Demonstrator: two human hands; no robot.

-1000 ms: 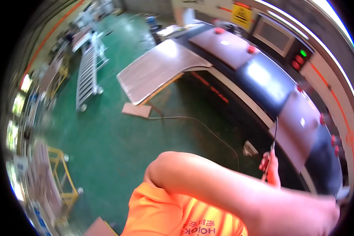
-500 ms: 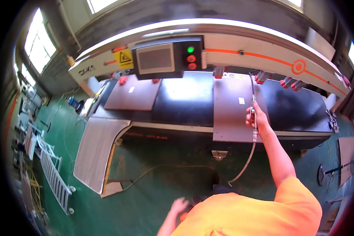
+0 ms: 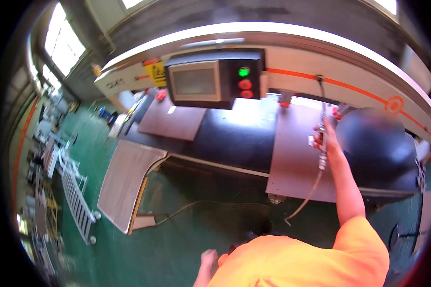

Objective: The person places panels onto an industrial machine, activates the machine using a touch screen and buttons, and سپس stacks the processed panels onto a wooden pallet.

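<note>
My right hand (image 3: 325, 136) is closed around a metal air blow gun (image 3: 323, 150), held over the brown panel at the right of the machine bed. From its top a thin dark tube reaches up to the machine's beam; a beige hose (image 3: 312, 189) hangs below it. The brown panel (image 3: 292, 158) lies on the black bed (image 3: 242, 136), its near edge jutting past the bed's front. Low in the picture, my left hand (image 3: 209, 257) is beside my body, touching nothing I can see. It is small and blurred, so its fingers do not show clearly.
Across the bed runs a beam with a control box (image 3: 213, 79) and red-tipped clamps (image 3: 285, 99). A second brown panel (image 3: 172, 119) lies at the bed's left. A curved-edge grey board (image 3: 129, 179) stands front left. A cable (image 3: 196, 203) trails over the green floor. A blur covers the bed's right part.
The view has swung, so the machine appears shifted right and slightly lower. My right hand still holds the air blow gun, over the same panel. My left hand has moved slightly left and down.
</note>
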